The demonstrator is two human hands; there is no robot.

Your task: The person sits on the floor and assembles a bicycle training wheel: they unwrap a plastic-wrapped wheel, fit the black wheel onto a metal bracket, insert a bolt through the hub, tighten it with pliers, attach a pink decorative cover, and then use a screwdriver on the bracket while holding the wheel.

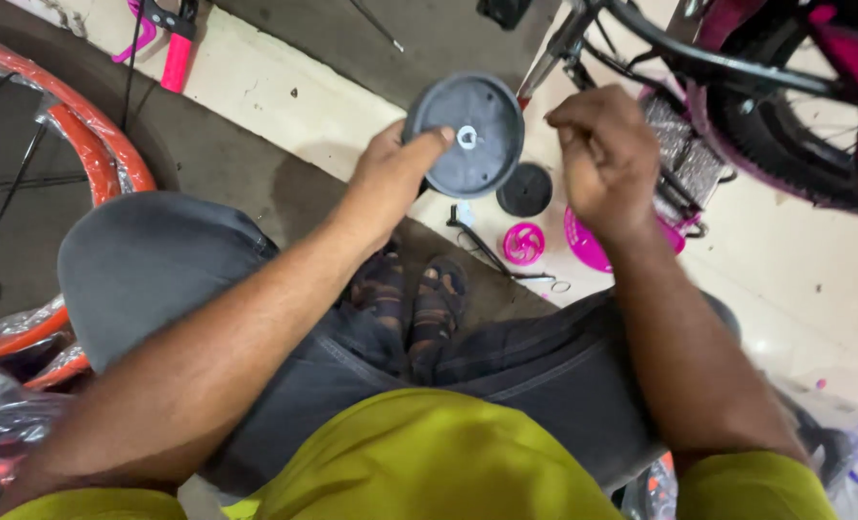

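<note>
Above my knees, toward the far middle of the view, my left hand (390, 173) holds up a round dark grey plastic wheel disc with a small white hub hole (468, 135), thumb laid across its face near the hole and fingers hidden behind the rim. My right hand (607, 154) hangs just right of the disc, apart from it, curled into a loose fist with fingertips pinched together; whether something small sits in that pinch I cannot tell.

I judge the disc to be light and stiff, a moulded part that will not flex, with a smooth face that could slip under a thumb alone. The rim looks like the safest place to take hold, leaving the centre hole free.

Down on the floor beyond my sandalled feet lie a smaller black round disc (524, 190), a small pink plastic wheel cap (523, 243), a larger pink plastic disc (588, 246) and a thin dark metal bracket (482, 241). Far right stands a pink and black child's bicycle (785, 96); at the left, orange bicycle rims (92, 144).
</note>
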